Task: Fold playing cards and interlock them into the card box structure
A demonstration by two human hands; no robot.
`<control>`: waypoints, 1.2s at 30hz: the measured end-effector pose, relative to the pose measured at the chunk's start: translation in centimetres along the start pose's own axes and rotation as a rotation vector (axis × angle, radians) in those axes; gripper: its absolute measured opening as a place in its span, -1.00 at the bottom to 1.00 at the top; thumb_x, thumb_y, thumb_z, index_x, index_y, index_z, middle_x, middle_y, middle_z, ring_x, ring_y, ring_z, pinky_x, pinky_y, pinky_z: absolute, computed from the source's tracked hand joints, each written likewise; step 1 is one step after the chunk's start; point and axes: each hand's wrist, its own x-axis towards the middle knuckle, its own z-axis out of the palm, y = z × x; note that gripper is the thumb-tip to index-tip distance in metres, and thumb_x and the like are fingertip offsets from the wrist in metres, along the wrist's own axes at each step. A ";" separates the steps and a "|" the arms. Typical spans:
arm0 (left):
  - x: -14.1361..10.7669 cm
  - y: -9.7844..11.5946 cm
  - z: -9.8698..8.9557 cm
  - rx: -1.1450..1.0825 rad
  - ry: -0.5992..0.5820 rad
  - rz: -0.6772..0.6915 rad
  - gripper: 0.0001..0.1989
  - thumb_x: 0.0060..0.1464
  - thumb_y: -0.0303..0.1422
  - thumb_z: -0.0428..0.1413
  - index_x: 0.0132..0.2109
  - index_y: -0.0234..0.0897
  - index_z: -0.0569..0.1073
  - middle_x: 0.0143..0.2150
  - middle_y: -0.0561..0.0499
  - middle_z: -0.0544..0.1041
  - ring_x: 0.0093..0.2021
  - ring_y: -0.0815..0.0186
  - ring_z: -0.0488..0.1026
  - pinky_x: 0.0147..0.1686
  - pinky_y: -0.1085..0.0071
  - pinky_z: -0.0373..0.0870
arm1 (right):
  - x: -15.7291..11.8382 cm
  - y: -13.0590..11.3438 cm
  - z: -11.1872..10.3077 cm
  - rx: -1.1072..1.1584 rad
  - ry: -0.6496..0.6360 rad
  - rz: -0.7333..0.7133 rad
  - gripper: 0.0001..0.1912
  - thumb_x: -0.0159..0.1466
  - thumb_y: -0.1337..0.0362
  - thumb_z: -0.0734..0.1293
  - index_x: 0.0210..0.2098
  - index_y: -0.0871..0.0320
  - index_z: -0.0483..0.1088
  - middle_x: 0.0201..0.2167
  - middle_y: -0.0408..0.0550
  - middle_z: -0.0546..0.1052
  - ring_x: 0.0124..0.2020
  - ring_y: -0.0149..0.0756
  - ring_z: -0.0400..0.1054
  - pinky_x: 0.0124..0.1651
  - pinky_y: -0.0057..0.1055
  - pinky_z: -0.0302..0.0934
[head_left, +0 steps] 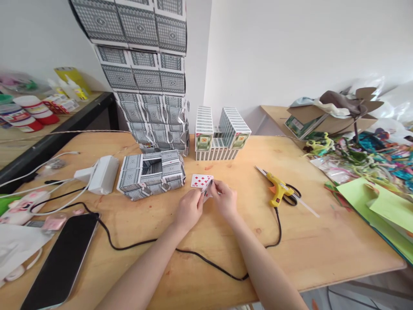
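Near the middle of the wooden table, my left hand (190,208) and my right hand (225,198) pinch a small playing card piece (207,189) between them, one on each side. Its exact shape is partly hidden by the fingers. Just behind it, a playing card with red diamonds (199,180) lies face up on the table. To the left of my hands sits a hollow block made of grey-backed cards (151,174). A tall stack of similar card blocks (148,82) rises behind that block. Boxed card decks (222,135) stand at the back.
A yellow glue gun (278,189) and scissors (292,196) lie right. Its black cable (193,255) crosses under my forearms. On the left are a phone (63,258) and white power strip (103,174). Green paper (383,211) and colourful scraps (371,159) cover the far right.
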 end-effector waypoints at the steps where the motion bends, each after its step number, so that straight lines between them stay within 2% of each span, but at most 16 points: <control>1: 0.0 0.0 0.0 0.011 -0.006 0.008 -0.80 0.15 -0.40 -0.16 -0.43 -0.25 0.22 -0.52 0.02 0.36 -0.48 0.35 0.32 -0.46 0.44 0.19 | 0.0 0.0 0.0 0.003 0.017 0.005 -0.72 0.19 0.19 0.17 -0.39 0.18 0.46 -0.57 -0.11 0.51 -0.56 -0.43 0.34 -0.44 -0.55 0.18; 4: -0.1 0.0 0.0 0.035 -0.019 0.011 -0.80 0.15 -0.39 -0.15 -0.42 -0.26 0.25 -0.52 0.01 0.37 -0.47 0.34 0.34 -0.46 0.44 0.19 | -0.1 0.0 -0.1 0.038 0.047 0.044 -0.71 0.17 0.14 0.19 -0.45 0.18 0.46 -0.58 -0.11 0.51 -0.56 -0.42 0.34 -0.44 -0.53 0.20; 6: -0.2 -0.1 0.1 0.031 -0.004 -0.032 -0.80 0.15 -0.39 -0.15 -0.42 -0.26 0.26 -0.52 0.00 0.38 -0.48 0.34 0.34 -0.47 0.44 0.18 | 0.1 0.1 -0.2 0.113 0.015 0.087 -0.70 0.17 0.12 0.20 -0.41 0.19 0.46 -0.54 -0.09 0.52 -0.53 -0.40 0.36 -0.41 -0.51 0.24; 9: -0.3 -0.3 0.3 -0.007 0.051 -0.136 -0.81 0.14 -0.37 -0.13 -0.40 -0.27 0.28 -0.52 0.00 0.39 -0.49 0.34 0.35 -0.49 0.45 0.18 | 0.5 0.6 -0.2 0.319 -0.140 0.147 -0.70 0.17 0.16 0.18 -0.27 0.20 0.44 -0.42 -0.05 0.54 -0.43 -0.34 0.41 -0.36 -0.45 0.30; 11: -0.3 -0.6 0.4 -0.029 0.092 -0.185 -0.81 0.14 -0.36 -0.13 -0.38 -0.27 0.30 -0.52 -0.01 0.40 -0.49 0.34 0.35 -0.49 0.46 0.18 | 0.7 0.9 -0.2 0.417 -0.268 0.144 -0.72 0.16 0.20 0.18 -0.28 0.19 0.44 -0.40 -0.05 0.54 -0.40 -0.31 0.42 -0.35 -0.42 0.32; 13: -0.3 -0.8 0.4 -0.040 0.125 -0.211 -0.80 0.14 -0.35 -0.13 -0.37 -0.27 0.32 -0.52 -0.01 0.41 -0.49 0.35 0.36 -0.48 0.46 0.20 | 0.9 1.3 -0.1 0.423 -0.349 0.111 -0.74 0.15 0.22 0.17 -0.35 0.19 0.44 -0.46 -0.06 0.53 -0.42 -0.30 0.41 -0.36 -0.40 0.32; 15: -0.3 -0.9 0.4 -0.046 0.143 -0.215 -0.80 0.14 -0.34 -0.13 -0.37 -0.27 0.32 -0.52 -0.01 0.41 -0.49 0.35 0.36 -0.48 0.46 0.20 | 0.9 1.5 -0.1 0.353 -0.377 0.068 -0.75 0.16 0.23 0.17 -0.40 0.20 0.45 -0.50 -0.07 0.52 -0.46 -0.31 0.39 -0.38 -0.41 0.30; 19: -0.3 -0.9 0.2 -0.054 0.137 -0.223 -0.78 0.14 -0.34 -0.13 -0.38 -0.28 0.33 -0.51 -0.03 0.42 -0.50 0.34 0.36 -0.48 0.46 0.21 | 1.0 1.4 -0.5 0.115 -0.351 -0.074 -0.71 0.19 0.23 0.14 -0.46 0.18 0.45 -0.54 -0.09 0.50 -0.50 -0.35 0.34 -0.40 -0.47 0.23; 23: -0.4 -0.7 0.2 -0.088 0.122 -0.228 -0.78 0.14 -0.34 -0.14 -0.36 -0.29 0.34 -0.48 -0.05 0.44 -0.48 0.34 0.37 -0.47 0.46 0.23 | 0.9 1.1 -0.6 0.042 -0.305 -0.204 -0.66 0.23 0.25 0.09 -0.48 0.15 0.44 -0.52 -0.06 0.50 -0.50 -0.35 0.33 -0.38 -0.48 0.19; 30: -0.3 -0.2 0.4 -0.086 0.154 -0.191 -0.79 0.14 -0.35 -0.14 -0.35 -0.29 0.34 -0.51 -0.04 0.42 -0.49 0.35 0.37 -0.47 0.46 0.23 | -0.3 0.6 0.9 -0.296 -0.071 -0.203 -0.66 0.24 0.28 0.08 -0.42 0.17 0.46 -0.55 -0.01 0.49 -0.56 -0.38 0.29 -0.46 -0.50 0.09; 32: -0.2 -0.2 0.5 -0.100 0.148 -0.197 -0.78 0.14 -0.34 -0.14 -0.35 -0.29 0.35 -0.51 -0.03 0.42 -0.50 0.36 0.36 -0.48 0.46 0.23 | -0.3 0.6 0.9 -0.263 -0.070 -0.190 -0.68 0.23 0.28 0.09 -0.39 0.17 0.46 -0.50 0.00 0.51 -0.52 -0.37 0.32 -0.42 -0.50 0.12; 36: -0.2 -0.4 0.5 -0.132 0.126 -0.214 -0.79 0.14 -0.34 -0.13 -0.34 -0.29 0.35 -0.51 -0.02 0.41 -0.50 0.36 0.35 -0.49 0.47 0.22 | 0.0 0.8 0.6 -0.043 -0.141 -0.116 -0.71 0.21 0.28 0.11 -0.23 0.14 0.42 -0.45 -0.07 0.52 -0.47 -0.37 0.36 -0.36 -0.49 0.20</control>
